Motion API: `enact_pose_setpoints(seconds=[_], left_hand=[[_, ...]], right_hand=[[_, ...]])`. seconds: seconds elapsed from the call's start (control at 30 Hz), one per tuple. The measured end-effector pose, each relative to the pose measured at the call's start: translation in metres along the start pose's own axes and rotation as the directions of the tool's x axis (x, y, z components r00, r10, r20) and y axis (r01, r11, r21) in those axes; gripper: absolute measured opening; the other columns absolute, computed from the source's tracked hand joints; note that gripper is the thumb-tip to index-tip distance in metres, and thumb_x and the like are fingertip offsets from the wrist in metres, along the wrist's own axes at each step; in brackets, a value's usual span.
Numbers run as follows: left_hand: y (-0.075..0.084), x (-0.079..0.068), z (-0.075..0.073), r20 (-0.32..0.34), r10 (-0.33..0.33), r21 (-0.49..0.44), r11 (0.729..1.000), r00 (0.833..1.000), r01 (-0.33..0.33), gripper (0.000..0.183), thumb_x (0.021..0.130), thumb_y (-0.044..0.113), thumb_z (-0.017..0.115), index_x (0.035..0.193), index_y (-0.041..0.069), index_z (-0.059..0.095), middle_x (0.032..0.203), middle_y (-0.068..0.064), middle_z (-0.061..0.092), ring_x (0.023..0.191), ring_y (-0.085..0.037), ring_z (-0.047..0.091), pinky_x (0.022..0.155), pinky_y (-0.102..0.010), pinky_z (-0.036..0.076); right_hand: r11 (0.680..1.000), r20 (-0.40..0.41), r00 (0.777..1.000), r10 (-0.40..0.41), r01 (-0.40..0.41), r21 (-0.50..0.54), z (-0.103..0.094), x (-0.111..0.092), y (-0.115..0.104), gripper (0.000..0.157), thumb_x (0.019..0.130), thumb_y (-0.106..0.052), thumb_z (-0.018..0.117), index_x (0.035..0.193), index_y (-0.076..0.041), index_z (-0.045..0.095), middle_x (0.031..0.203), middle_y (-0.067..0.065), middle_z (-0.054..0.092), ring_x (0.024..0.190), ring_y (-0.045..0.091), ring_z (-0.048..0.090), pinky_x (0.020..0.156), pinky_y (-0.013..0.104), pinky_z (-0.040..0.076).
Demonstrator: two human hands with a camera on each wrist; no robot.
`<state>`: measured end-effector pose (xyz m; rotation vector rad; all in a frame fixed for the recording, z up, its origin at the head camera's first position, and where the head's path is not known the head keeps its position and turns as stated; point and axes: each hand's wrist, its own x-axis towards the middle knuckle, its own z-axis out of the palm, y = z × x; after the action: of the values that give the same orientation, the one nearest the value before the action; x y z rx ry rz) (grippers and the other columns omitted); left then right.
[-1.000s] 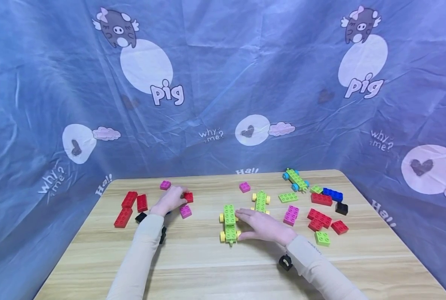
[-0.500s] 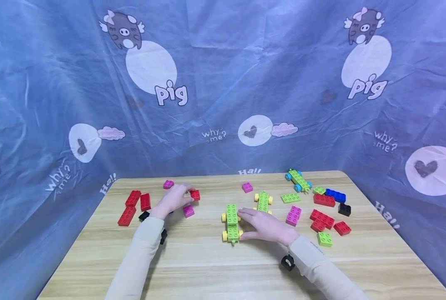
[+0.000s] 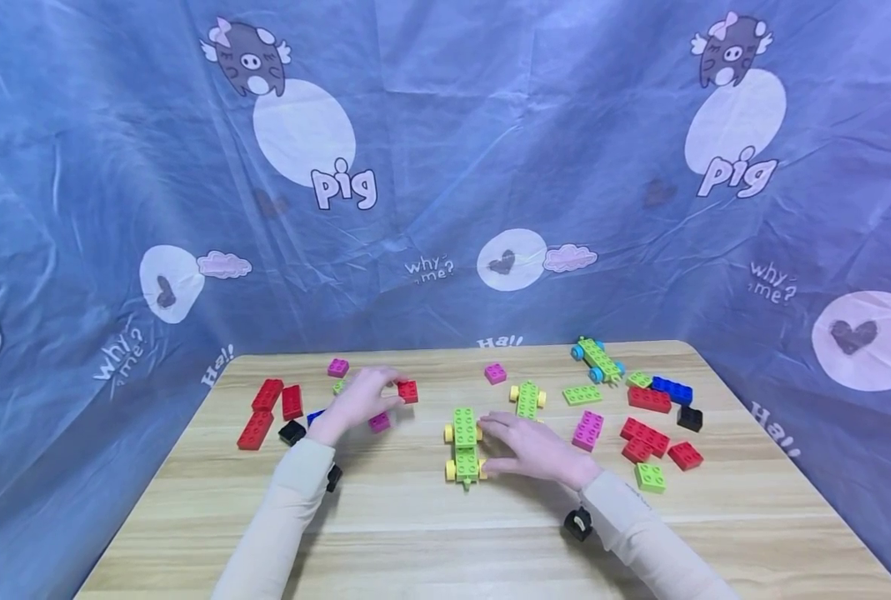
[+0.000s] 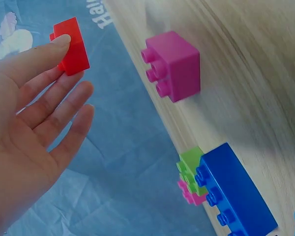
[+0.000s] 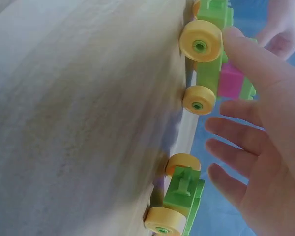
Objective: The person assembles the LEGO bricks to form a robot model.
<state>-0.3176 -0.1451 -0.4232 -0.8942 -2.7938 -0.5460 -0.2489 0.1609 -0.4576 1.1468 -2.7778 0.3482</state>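
Observation:
Between thumb and index finger, my left hand (image 3: 358,402) pinches a small red brick (image 4: 73,46), held off the table in the left wrist view. A magenta brick (image 4: 179,64) and a long blue brick (image 4: 236,189) lie near that hand. My right hand (image 3: 538,450) rests with loosely spread fingers beside a green toy car base (image 3: 465,427) on yellow wheels. Its thumb meets the car's side near a wheel. A pink brick (image 5: 231,81) sits on this base beneath a green piece. Another yellow-wheeled base (image 3: 527,398) stands behind, partly hidden by the right hand.
Red bricks (image 3: 267,395) and a black piece (image 3: 292,432) lie at the left. On the right are more red bricks (image 3: 643,437), a magenta brick (image 3: 588,430), a green plate (image 3: 582,395) and a blue-wheeled base (image 3: 598,360). A blue curtain (image 3: 445,183) hangs behind the table.
My left hand has moved to the right with the red brick, toward the green car base. The right hand stays by the base. The head view has shifted slightly.

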Motion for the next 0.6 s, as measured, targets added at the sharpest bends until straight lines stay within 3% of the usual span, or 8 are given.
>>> enact_pose_setpoints(seconds=[0.23,0.6], left_hand=[[0.010,0.001,0.001,0.013,-0.011,-0.022,1.000,1.000,0.011,0.035,0.081,0.019,0.072,0.113,0.008,0.065,0.109,-0.008,0.069,0.099,-0.023,0.065,0.088,-0.037,0.053],[0.023,0.002,0.004,-0.003,0.044,-0.069,0.997,0.999,-0.044,0.033,0.082,0.022,0.071,0.112,0.011,0.066,0.105,-0.004,0.069,0.097,-0.020,0.064,0.086,-0.035,0.053]], right_hand=[[0.995,-0.061,0.996,0.069,-0.064,0.078,-0.007,0.003,-0.001,0.062,0.083,-0.047,0.063,0.128,-0.005,0.053,0.127,0.011,0.059,0.116,0.025,0.058,0.099,0.041,0.049],[0.958,-0.041,0.978,0.207,-0.194,0.213,-0.007,0.008,-0.006,0.066,0.082,-0.052,0.063,0.132,-0.011,0.051,0.133,0.009,0.056,0.122,0.024,0.054,0.102,0.044,0.046]])
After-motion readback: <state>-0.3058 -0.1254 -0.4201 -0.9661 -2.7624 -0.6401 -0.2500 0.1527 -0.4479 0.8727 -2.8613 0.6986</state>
